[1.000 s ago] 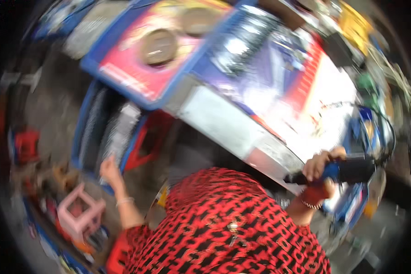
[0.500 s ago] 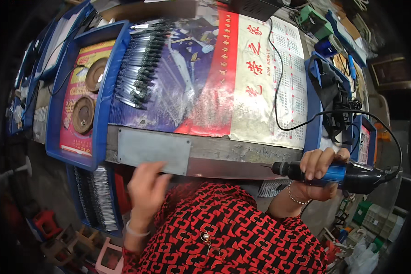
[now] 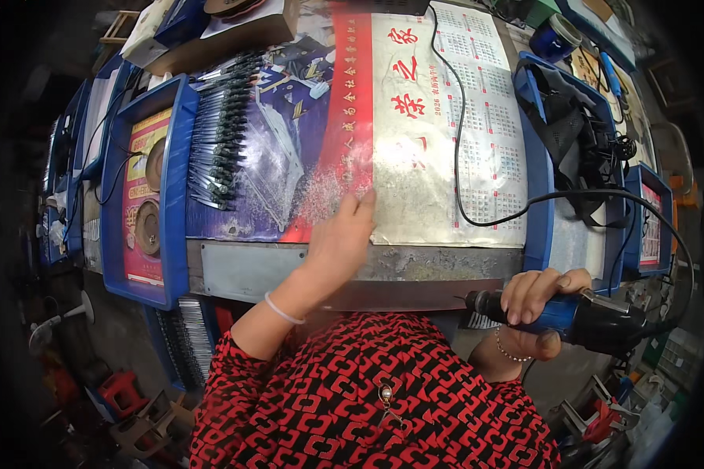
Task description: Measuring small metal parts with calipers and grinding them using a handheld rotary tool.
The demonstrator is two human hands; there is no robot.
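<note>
My right hand [image 3: 536,301] grips a blue and black corded power tool [image 3: 579,316] just off the bench's near right edge, its tip pointing left. My left hand [image 3: 343,238] lies flat with fingers together on the glossy printed sheet [image 3: 438,141] that covers the bench, where pale dust or shavings [image 3: 321,199] are scattered. A row of several dark slim metal pieces [image 3: 219,137] lies on the sheet to the left of that hand. The tool's black cable [image 3: 477,219] loops across the sheet.
A blue tray [image 3: 172,234] at the left holds two round discs [image 3: 147,227]. Another blue tray [image 3: 536,203] at the right holds black gear. A blue tin [image 3: 557,35] stands at the back right. Boxes sit at the back left; more trays and red items lie below.
My left hand rose from beside my body and now rests on the sheet. The view swung up and steadied over the bench. My right hand keeps hold of the tool.
</note>
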